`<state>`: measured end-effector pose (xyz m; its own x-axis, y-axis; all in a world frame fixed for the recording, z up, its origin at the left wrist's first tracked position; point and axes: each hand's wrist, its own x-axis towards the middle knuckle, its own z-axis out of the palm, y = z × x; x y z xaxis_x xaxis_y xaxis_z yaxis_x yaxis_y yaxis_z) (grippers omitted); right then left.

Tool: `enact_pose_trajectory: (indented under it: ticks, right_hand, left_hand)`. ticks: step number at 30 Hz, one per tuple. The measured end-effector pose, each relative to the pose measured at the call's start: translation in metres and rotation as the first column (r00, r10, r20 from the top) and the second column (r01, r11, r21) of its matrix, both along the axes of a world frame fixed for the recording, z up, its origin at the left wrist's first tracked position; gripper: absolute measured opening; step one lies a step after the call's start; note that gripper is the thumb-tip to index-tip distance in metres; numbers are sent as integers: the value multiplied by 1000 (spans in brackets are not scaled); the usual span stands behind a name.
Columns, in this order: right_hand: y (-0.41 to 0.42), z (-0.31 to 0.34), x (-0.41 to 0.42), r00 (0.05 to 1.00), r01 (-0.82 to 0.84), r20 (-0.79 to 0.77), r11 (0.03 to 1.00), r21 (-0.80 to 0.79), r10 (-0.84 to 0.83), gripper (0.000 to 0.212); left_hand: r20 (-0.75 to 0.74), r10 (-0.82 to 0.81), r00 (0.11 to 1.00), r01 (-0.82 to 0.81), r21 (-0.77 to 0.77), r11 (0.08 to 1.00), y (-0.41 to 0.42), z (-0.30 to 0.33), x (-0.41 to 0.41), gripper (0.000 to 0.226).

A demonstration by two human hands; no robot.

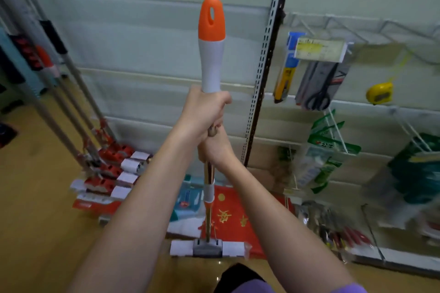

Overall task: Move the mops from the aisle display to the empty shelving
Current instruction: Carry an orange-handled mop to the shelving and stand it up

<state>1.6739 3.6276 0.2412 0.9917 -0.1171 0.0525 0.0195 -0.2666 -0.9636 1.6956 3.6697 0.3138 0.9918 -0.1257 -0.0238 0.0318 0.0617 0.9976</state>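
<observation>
I hold one mop (211, 64) upright in front of me; it has an orange-tipped grey grip and a metal pole. My left hand (202, 112) grips the base of the grey grip. Just below it, my right hand (217, 147) grips the pole. The mop's head (207, 248), wrapped in white sleeves, rests near the wooden floor. Several other mops (112, 169) with red and white heads lean against the pale back panel of the bare shelving (142, 54) at the left.
A black perforated upright (264, 74) divides the bare panel from wire hooks at right holding scissors (319, 93), a yellow tape measure (379, 93) and green packets (326, 157). A red cloth (228, 216) lies on the bottom shelf. More poles stand at far left.
</observation>
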Motion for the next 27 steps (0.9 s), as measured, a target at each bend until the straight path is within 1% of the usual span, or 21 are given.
enact_pose_trajectory:
  ticks: [2, 5, 8, 10, 11, 13, 15, 18, 23, 25, 27]
  right_hand:
    - [3, 5, 12, 998, 43, 36, 999, 1, -43, 37]
    - [-1, 4, 33, 991, 113, 66, 990, 84, -119, 36]
    - [-8, 2, 54, 967, 240, 50, 959, 152, -250, 33]
    - [-10, 2, 66, 952, 296, 27, 937, 185, -306, 26]
    - [-10, 3, 73, 946, 312, 26, 931, 188, -322, 27]
    - [-7, 7, 85, 938, 333, 42, 927, 170, -344, 32]
    - [1, 15, 100, 934, 337, 72, 930, 145, -349, 31]
    - [15, 34, 119, 926, 351, 102, 929, 114, -363, 32]
    - [37, 70, 141, 911, 380, 141, 921, 85, -389, 16]
    - [49, 86, 150, 906, 387, 145, 917, 98, -398, 12]
    - [64, 99, 160, 896, 407, 147, 907, 105, -419, 13]
  left_hand:
    - [14, -77, 997, 77, -3, 997, 1, 5, 19, 29]
    - [25, -182, 983, 182, -9, 983, -4, 8, 43, 35]
    - [19, -285, 958, 285, 18, 958, -17, 9, 68, 43]
    - [7, -335, 942, 335, 29, 942, -21, 10, 80, 42]
    - [1, -352, 936, 352, 24, 936, -21, 13, 87, 41]
    - [0, -366, 931, 366, 12, 931, -16, 21, 98, 43]
    - [16, -361, 932, 361, 4, 933, -6, 31, 109, 47]
    - [45, -366, 929, 367, -22, 930, 11, 54, 120, 43]
    - [116, -395, 911, 403, -55, 913, 35, 89, 144, 47]
    - [137, -422, 896, 433, -63, 899, 47, 102, 155, 49]
    - [161, -439, 884, 453, -65, 889, 61, 113, 168, 53]
